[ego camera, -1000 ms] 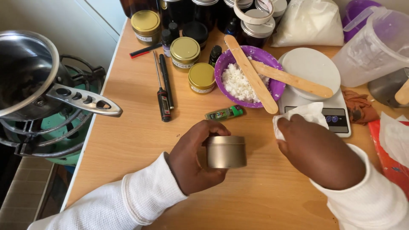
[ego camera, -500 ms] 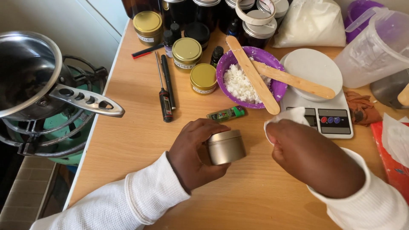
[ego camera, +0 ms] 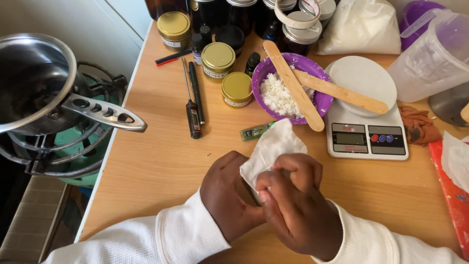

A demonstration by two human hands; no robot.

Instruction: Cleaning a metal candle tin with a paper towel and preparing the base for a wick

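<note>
My left hand (ego camera: 228, 194) and my right hand (ego camera: 298, 205) meet over the near middle of the wooden table (ego camera: 151, 161). A white tissue (ego camera: 271, 146) sticks up between them, pinched by my right fingers and pressed against what my left hand grips. The small round metal tin is hidden under the tissue and both hands. Both sleeves are white. Just beyond the tissue lie a small green tube (ego camera: 255, 131) and a purple bowl (ego camera: 266, 72) of white flakes with two flat wooden sticks (ego camera: 292, 84) across it.
A white kitchen scale (ego camera: 367, 139) stands to the right, and a probe thermometer (ego camera: 193, 105) lies to the left. Gold-lidded jars (ego camera: 218, 57) and dark bottles line the back. A steel pot (ego camera: 29, 83) sits on a burner off the left edge. A clear jug (ego camera: 435, 54) stands at far right.
My right hand has brought the tissue left onto the tin in my left hand. The tin, visible before, is now covered by tissue and fingers.
</note>
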